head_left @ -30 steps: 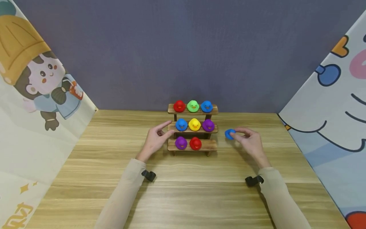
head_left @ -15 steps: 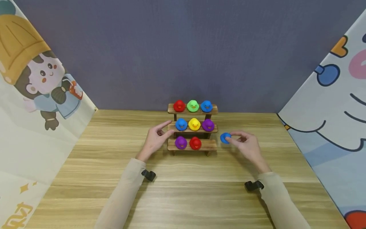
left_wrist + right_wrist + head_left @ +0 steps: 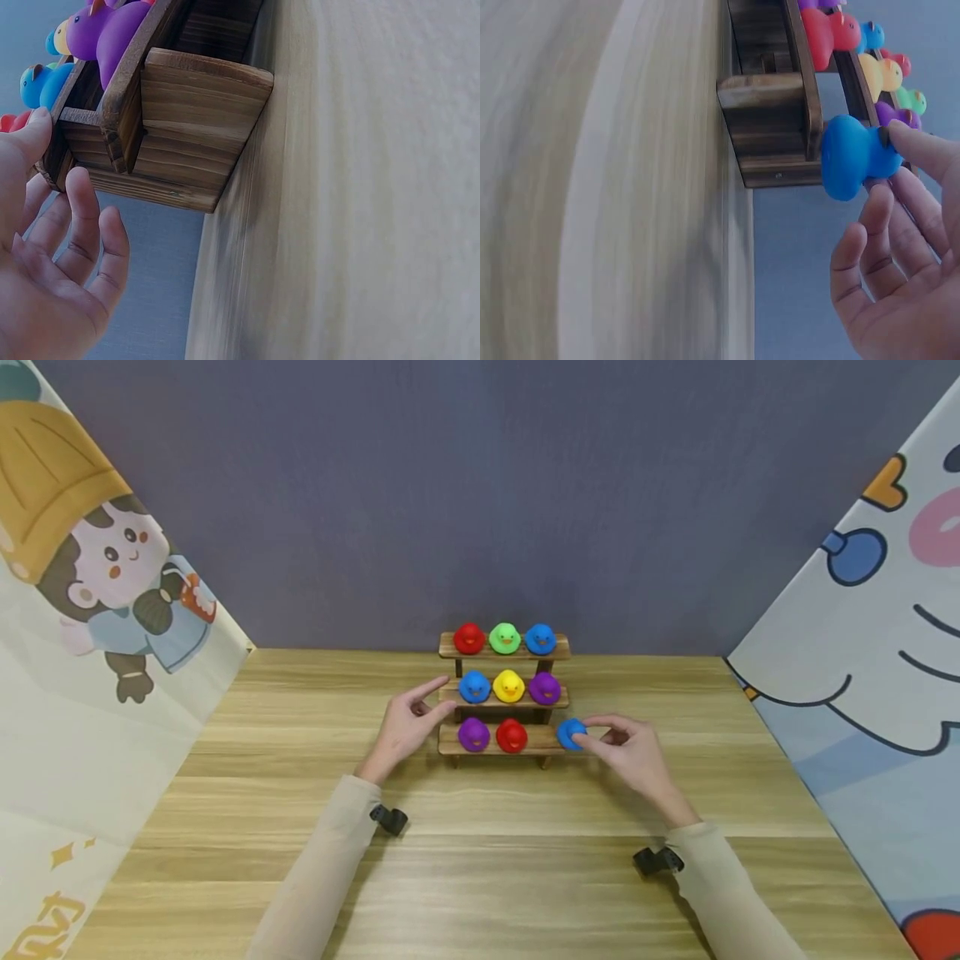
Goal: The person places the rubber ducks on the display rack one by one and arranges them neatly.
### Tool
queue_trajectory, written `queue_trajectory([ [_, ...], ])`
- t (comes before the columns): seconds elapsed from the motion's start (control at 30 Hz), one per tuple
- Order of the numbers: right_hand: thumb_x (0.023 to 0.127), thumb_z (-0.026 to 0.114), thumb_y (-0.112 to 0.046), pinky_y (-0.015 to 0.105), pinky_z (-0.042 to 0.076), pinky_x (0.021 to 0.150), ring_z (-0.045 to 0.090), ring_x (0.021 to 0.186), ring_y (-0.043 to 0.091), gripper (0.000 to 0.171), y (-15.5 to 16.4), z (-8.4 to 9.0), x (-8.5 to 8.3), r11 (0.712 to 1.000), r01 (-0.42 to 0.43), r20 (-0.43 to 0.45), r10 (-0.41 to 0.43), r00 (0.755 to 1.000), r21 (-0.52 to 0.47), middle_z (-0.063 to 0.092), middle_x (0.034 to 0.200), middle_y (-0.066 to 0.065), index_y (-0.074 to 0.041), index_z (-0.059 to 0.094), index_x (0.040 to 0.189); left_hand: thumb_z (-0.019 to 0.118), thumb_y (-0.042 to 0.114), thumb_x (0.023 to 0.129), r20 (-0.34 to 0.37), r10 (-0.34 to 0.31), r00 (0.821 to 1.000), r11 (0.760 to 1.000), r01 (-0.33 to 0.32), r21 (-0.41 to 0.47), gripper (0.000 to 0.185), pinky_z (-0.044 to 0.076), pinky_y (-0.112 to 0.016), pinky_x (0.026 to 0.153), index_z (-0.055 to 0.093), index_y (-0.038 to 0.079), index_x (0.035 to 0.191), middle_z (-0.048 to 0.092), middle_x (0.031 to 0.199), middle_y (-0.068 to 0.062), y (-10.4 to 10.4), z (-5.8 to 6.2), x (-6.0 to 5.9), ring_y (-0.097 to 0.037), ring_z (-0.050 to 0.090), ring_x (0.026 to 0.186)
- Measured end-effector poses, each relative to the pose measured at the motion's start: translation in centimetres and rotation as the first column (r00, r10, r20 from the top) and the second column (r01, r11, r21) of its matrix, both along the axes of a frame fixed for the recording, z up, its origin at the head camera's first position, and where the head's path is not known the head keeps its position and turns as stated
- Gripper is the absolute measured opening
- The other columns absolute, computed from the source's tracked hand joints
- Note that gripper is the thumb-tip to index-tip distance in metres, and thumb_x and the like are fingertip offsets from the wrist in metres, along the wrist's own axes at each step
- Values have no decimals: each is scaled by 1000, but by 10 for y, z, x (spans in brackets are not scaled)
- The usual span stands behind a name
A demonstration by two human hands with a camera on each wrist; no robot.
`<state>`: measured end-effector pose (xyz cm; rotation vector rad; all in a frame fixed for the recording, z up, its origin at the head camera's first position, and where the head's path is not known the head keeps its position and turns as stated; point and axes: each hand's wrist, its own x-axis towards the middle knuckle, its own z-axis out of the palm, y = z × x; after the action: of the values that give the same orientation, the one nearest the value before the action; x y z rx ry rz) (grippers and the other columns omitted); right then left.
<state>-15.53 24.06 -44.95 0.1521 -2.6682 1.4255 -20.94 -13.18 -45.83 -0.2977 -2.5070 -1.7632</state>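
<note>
A three-step wooden rack (image 3: 502, 742) stands on the table with small rubber ducks on it. The top step bears red, green and blue ducks, the middle step blue, yellow and purple, the bottom step a purple duck (image 3: 473, 734) and a red duck (image 3: 512, 736). My right hand (image 3: 626, 752) pinches a blue duck (image 3: 571, 734) (image 3: 853, 155) at the right end of the bottom step. My left hand (image 3: 407, 725) rests against the rack's left side (image 3: 120, 142), fingers straight and relaxed, holding nothing.
The wooden table (image 3: 480, 868) runs to a grey back wall. Cartoon-printed cloth panels stand at the left (image 3: 90, 610) and right (image 3: 885, 627) edges. Bare tabletop lies in front of the rack.
My right hand has carried the blue duck leftward from the table to the right of the rack up to the bottom step's right end. My left hand has stayed put.
</note>
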Motion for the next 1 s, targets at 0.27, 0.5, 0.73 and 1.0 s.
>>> queue_trajectory([
  [0.27, 89, 89, -27, 22, 46, 53, 63, 59, 13, 34, -14, -3, 5, 999, -36, -14, 35, 999, -28, 75, 77, 17, -9, 81, 117, 82, 34, 96, 9, -3, 1000, 1000, 3, 4, 54, 45, -24, 52, 67, 20, 146, 70, 75, -19, 1, -1, 0, -18, 60, 64],
  [0.5, 88, 90, -24, 21, 46, 54, 64, 60, 12, 31, -27, -4, 2, 996, -54, -49, 50, 998, -67, 75, 76, 15, -9, 82, 113, 82, 34, 96, 6, 1, 1000, 1000, -2, 3, 54, 45, -25, 52, 67, 21, 146, 70, 74, -17, 0, 0, 0, -18, 59, 64],
  [0.73, 88, 90, -26, 23, 45, 54, 62, 57, 10, 30, -35, -4, 2, 995, -54, -42, 51, 998, -82, 74, 72, 10, -10, 82, 112, 82, 34, 96, 5, 4, 1000, 1000, -4, 0, 54, 46, -25, 53, 67, 21, 146, 69, 75, -16, 0, -1, 0, -17, 59, 64],
  [1.0, 88, 91, -26, 23, 48, 56, 63, 57, 13, 31, -38, -6, 0, 996, -59, -39, 56, 998, -68, 75, 74, 10, -11, 82, 113, 82, 34, 97, 5, 0, 1000, 1000, 0, 4, 53, 45, -24, 52, 67, 21, 146, 69, 76, -21, 1, 0, 0, -16, 58, 63],
])
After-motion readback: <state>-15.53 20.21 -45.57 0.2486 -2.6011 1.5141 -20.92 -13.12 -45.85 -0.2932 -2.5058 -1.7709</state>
